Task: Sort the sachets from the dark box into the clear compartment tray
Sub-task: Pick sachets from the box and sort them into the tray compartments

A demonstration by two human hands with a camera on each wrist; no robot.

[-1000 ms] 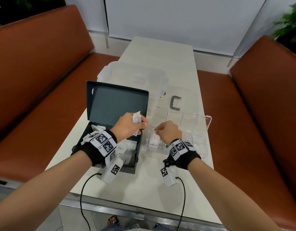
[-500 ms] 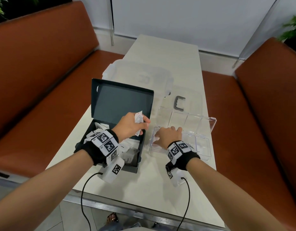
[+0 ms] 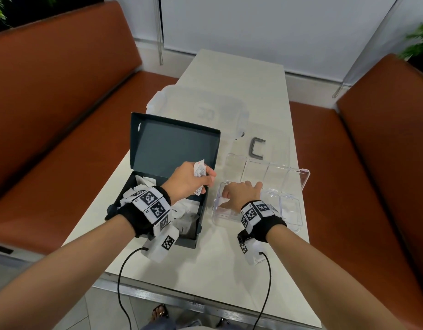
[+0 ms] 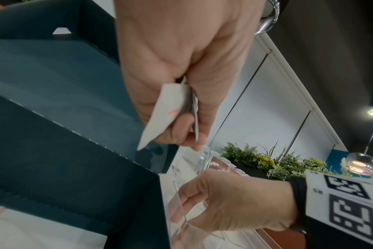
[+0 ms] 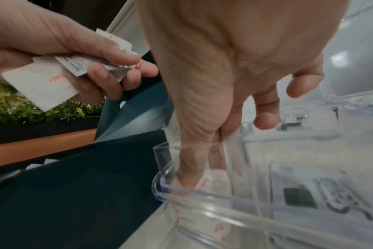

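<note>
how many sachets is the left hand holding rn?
2 visible: a red-printed sachet and a barcode-printed sachet overlapping it, both pinched in the left hand. More may be hidden between the fingers.

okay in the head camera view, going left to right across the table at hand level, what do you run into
dark box → left hand holding sachets → right hand, thumb in the near-left compartment → clear compartment tray.

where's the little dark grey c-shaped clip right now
In the head view the dark grey clip lies on the table, just beyond the far edge of the clear compartment tray and right of the dark box lid.
</note>
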